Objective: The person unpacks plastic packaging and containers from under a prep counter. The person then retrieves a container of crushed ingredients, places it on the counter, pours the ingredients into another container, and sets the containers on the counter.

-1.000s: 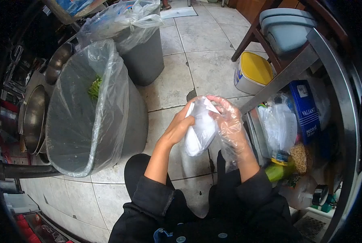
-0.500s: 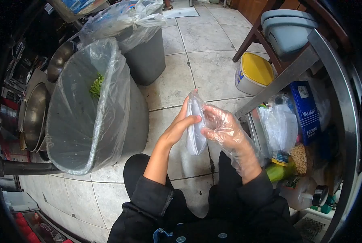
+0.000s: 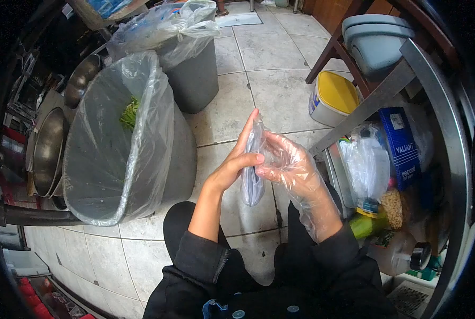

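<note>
My left hand is bare and grips a flat, clear plastic packet, thumb on the near face and fingers behind it. The packet looks like a folded stack of thin plastic, perhaps disposable gloves. A loose, transparent plastic glove covers my right hand down past the wrist. The gloved thumb and fingers curl at the packet's right side, close to or touching its edge. Whether they pinch any of the plastic is hard to see.
A grey bin lined with clear plastic stands at left, green leaf scraps inside. Behind it is another lined bin. At right are a yellow-lidded tub, a metal-framed shelf, a blue Valiant box and a jar.
The right hand's thumb and fingers have shifted slightly left against the packet. The left hand still holds the packet, which has turned a little more edge-on.
</note>
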`<state>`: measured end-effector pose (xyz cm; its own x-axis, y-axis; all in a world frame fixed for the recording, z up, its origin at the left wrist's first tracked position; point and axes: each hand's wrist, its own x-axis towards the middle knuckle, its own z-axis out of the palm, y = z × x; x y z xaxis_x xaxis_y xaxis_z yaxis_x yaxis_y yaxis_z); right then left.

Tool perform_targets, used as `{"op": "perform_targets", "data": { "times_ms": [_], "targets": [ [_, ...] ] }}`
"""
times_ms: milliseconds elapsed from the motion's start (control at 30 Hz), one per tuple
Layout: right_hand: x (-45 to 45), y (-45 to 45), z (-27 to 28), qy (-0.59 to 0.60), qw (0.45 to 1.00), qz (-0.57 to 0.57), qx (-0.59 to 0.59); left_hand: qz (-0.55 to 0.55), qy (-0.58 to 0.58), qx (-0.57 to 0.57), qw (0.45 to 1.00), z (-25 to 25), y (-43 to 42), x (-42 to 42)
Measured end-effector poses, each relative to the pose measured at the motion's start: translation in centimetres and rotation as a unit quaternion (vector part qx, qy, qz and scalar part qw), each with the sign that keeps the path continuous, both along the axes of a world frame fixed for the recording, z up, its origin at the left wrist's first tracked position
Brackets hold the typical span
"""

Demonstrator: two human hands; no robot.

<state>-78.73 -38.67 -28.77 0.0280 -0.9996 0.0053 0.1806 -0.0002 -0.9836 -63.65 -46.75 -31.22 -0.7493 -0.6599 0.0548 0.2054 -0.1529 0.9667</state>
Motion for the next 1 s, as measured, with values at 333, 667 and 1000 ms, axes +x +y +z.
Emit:
{"op": "perform_targets", "data": {
  "times_ms": [333,667,1000],
  "targets": [
    [0.0,-0.5,-1.9,0.054,0.995,-0.015,-0.086,-0.02,0.129,0.14,0.982,0.1,0.1,0.6],
    [1.3,-0.6,-1.7,0.105,0.983,-0.141,-0.057,-0.024,0.063,0.086,0.994,-1.0,0.1,0.3],
    [2.3,-1.4,-4.0,0.19,0.959,-0.167,-0.124,0.051,-0.019,-0.002,0.999,-1.0,0.2,-1.2]
  ]
}}
